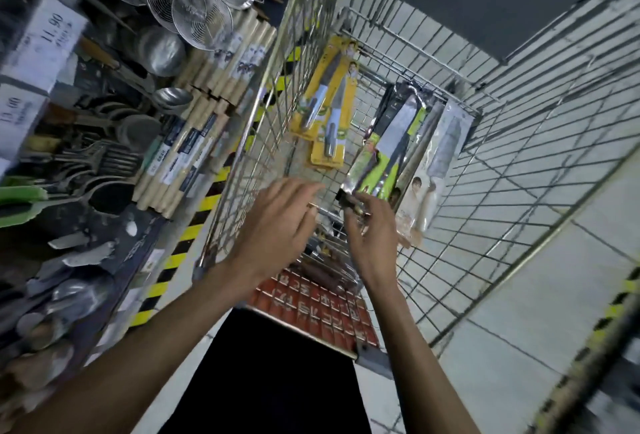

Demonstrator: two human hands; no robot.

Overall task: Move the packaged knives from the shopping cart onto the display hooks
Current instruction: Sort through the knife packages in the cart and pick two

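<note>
The setting is a shop aisle with a pale tiled floor (519,278) and black-and-yellow hazard tape (194,226) running along the base of the shelving. On the left, the shelves carry wire strainers (201,14), metal ladles (171,98), a row of wooden rolling pins (207,115) and white price cards (45,35).

A wire shopping cart (450,226) occupies the centre, viewed from above, with a red child-seat flap (322,302) at its near end. Packaged knives stand inside it. Two yellow-carded knife packs (329,101) lean against the left wall of the basket. A green-and-black cleaver pack (388,146) leans near the right wall, and just beside it on the right is a clear pack (440,163) showing a pale-handled knife.

The left hand (277,222) reaches into the basket with fingers spread and loosely curved, grasping nothing. The right hand (372,229) is beside it, its fingertips pinched on the lower corner of the green-and-black cleaver pack. Both forearms are bare. The frame is slightly blurred, and print on the packaging cannot be read.
</note>
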